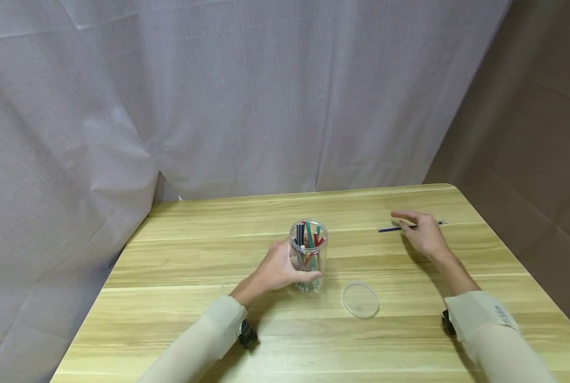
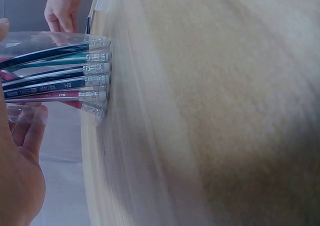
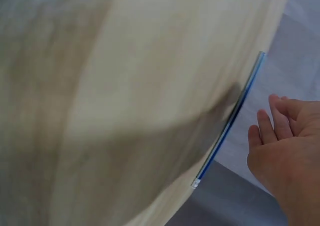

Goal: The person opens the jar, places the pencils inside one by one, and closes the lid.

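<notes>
My left hand point(image 1: 277, 267) grips a clear plastic cylinder jar point(image 1: 323, 258) from its left side, thumb across the front. Inside stand several pencils point(image 2: 55, 86) in dark blue, teal and red, their eraser ends down at the jar's base. On the right part of the table lies a single dark blue pencil point(image 1: 388, 230) with a pale eraser end. Just over it hovers my right hand point(image 1: 424, 235), fingers loosely bent with nothing between them. In the right wrist view a gap shows between that hand and the blue pencil point(image 3: 230, 121).
A round clear lid point(image 1: 360, 300) lies flat on the wooden table point(image 1: 208, 255), in front and to the right of the jar. Grey cloth point(image 1: 246, 106) hangs behind the table's far edge, and a brownish cloth point(image 1: 534, 159) hangs along the right side.
</notes>
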Action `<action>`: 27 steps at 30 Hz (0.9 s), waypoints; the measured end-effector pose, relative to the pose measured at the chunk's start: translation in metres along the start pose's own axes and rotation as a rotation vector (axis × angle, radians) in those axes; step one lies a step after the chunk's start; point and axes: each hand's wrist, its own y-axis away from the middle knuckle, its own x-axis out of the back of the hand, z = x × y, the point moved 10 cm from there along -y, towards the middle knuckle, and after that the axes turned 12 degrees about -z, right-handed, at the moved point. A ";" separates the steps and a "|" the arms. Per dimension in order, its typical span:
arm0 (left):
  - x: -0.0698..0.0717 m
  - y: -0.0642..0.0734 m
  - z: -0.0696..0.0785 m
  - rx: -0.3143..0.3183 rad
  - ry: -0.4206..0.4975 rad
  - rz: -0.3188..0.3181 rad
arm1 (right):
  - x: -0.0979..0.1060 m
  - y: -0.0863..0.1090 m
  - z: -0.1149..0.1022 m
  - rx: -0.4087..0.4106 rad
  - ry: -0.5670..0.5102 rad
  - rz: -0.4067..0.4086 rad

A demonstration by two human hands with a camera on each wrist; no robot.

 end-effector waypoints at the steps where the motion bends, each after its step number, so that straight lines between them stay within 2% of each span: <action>1: 0.000 0.000 0.000 -0.003 -0.003 0.000 | -0.002 -0.001 0.002 0.001 -0.002 -0.004; 6: -0.001 -0.001 0.001 -0.019 -0.006 0.003 | -0.009 -0.002 0.007 0.008 -0.021 -0.025; 11: -0.001 -0.002 0.003 -0.026 -0.002 0.008 | -0.012 -0.003 0.007 0.003 0.025 -0.036; 19: 0.000 -0.001 0.005 -0.036 0.015 0.015 | -0.020 -0.003 0.000 0.013 0.068 -0.063; 27: 0.000 0.001 0.004 -0.030 0.010 0.006 | -0.025 -0.002 -0.012 0.060 0.134 -0.048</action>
